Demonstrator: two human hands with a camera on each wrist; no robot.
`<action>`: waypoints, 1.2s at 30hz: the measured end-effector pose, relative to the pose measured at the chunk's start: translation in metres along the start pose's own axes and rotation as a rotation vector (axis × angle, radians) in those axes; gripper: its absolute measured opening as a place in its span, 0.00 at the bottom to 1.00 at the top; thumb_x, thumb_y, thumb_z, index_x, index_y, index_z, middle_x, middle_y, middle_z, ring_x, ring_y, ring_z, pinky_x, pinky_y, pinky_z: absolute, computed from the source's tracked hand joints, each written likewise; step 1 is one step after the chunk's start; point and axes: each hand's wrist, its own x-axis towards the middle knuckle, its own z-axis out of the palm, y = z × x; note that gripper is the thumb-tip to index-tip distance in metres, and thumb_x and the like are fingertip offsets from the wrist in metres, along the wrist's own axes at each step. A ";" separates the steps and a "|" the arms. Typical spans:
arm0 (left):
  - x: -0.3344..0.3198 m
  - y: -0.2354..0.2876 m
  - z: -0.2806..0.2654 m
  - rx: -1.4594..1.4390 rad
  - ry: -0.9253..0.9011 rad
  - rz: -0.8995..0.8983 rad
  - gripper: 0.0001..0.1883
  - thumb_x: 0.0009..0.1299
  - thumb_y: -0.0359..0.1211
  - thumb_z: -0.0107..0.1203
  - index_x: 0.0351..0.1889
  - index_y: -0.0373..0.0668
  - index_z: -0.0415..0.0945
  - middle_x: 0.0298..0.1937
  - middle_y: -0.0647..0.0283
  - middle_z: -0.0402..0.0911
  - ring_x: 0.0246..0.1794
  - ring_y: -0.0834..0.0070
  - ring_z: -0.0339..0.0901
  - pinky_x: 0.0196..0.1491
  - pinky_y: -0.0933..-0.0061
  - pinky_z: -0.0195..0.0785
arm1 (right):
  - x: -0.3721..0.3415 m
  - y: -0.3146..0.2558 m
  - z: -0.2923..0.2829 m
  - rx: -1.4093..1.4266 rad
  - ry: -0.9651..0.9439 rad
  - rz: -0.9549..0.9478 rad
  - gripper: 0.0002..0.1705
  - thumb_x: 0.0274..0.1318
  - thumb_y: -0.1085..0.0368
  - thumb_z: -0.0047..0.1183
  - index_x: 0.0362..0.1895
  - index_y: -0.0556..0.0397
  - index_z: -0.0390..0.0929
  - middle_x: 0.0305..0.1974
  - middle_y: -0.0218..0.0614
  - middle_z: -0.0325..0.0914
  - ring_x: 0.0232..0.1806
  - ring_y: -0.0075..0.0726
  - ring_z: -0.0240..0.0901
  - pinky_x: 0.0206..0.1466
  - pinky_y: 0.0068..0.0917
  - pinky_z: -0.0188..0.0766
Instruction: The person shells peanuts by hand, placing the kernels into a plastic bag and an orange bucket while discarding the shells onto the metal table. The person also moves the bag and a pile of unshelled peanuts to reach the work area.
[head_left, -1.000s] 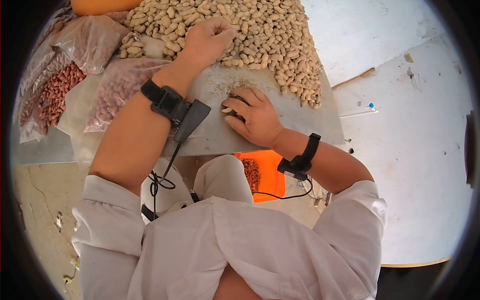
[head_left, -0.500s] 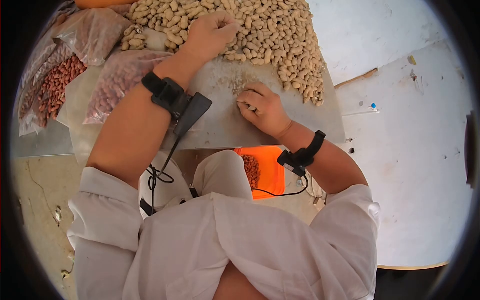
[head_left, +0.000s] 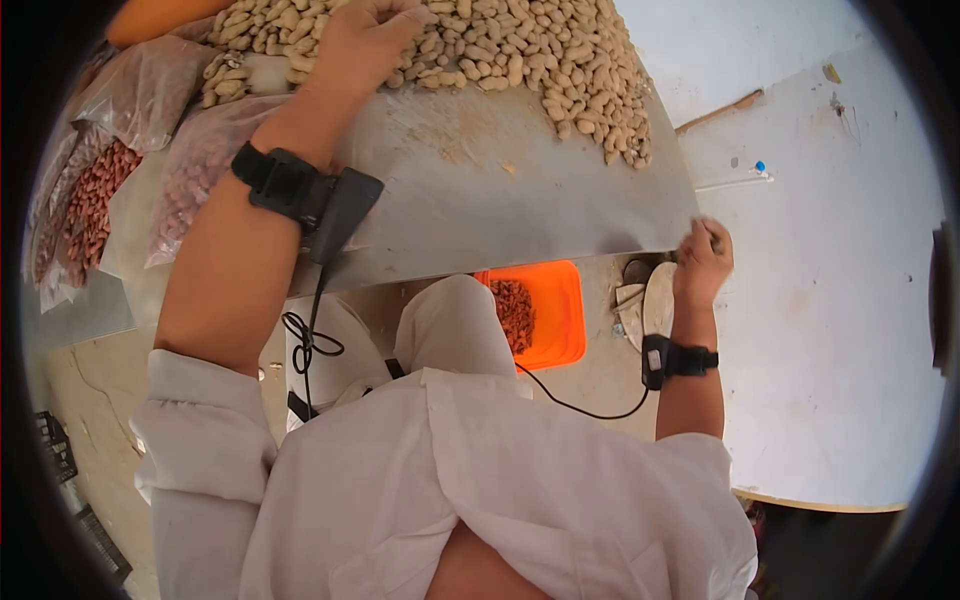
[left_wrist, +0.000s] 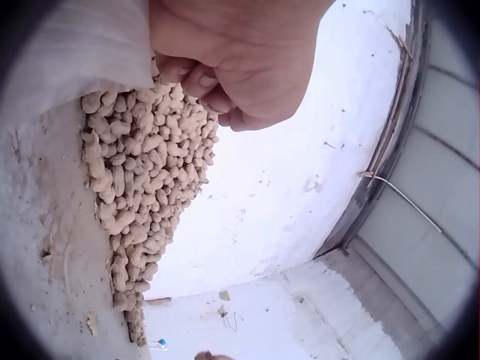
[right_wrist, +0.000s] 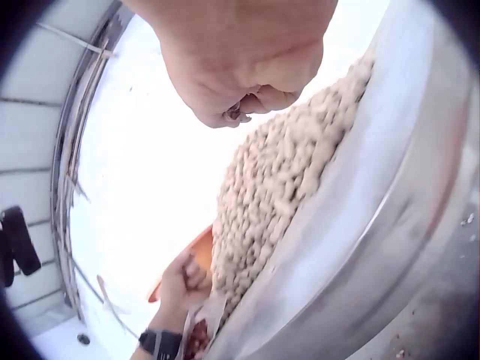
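At the peanut pile (head_left: 590, 90), our left hand (head_left: 362, 45) curls, contents hidden; well apart, our right hand (head_left: 704, 265) pinches brown scraps (right_wrist: 235, 112). We'd judge its pods light, brittle, best gripped mid-shell.

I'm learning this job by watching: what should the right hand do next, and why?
Probably the right hand should uncurl and drop the brownish scraps it holds: it is beside a corner of the table, away from the peanut pile.
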 end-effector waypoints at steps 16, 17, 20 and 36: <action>0.012 -0.031 -0.009 -0.095 -0.001 0.055 0.11 0.69 0.32 0.48 0.47 0.39 0.75 0.21 0.77 0.63 0.20 0.90 0.54 0.24 0.84 0.45 | -0.099 0.234 -0.130 -0.530 0.080 0.739 0.20 0.49 0.63 0.59 0.49 0.52 0.74 0.32 0.31 0.75 0.28 0.30 0.71 0.26 0.26 0.66; 0.013 -0.032 -0.009 -0.077 0.005 0.056 0.11 0.69 0.32 0.48 0.47 0.40 0.75 0.21 0.77 0.63 0.20 0.90 0.53 0.24 0.84 0.45 | -0.098 0.232 -0.128 -0.571 0.070 0.761 0.21 0.49 0.62 0.58 0.49 0.53 0.75 0.32 0.32 0.76 0.26 0.30 0.72 0.26 0.27 0.68; 0.012 -0.033 -0.009 -0.044 0.014 0.064 0.11 0.69 0.32 0.48 0.46 0.40 0.75 0.20 0.78 0.62 0.20 0.90 0.53 0.23 0.84 0.44 | -0.094 0.203 -0.104 -0.722 0.037 0.722 0.24 0.51 0.57 0.55 0.52 0.53 0.75 0.32 0.33 0.79 0.25 0.31 0.75 0.29 0.31 0.72; 0.005 -0.014 0.003 -0.016 0.046 0.063 0.10 0.68 0.32 0.49 0.43 0.40 0.77 0.19 0.78 0.62 0.18 0.91 0.53 0.22 0.87 0.45 | 0.038 0.013 -0.040 -0.133 0.066 -0.122 0.10 0.57 0.66 0.47 0.32 0.61 0.75 0.25 0.32 0.71 0.27 0.24 0.65 0.32 0.20 0.62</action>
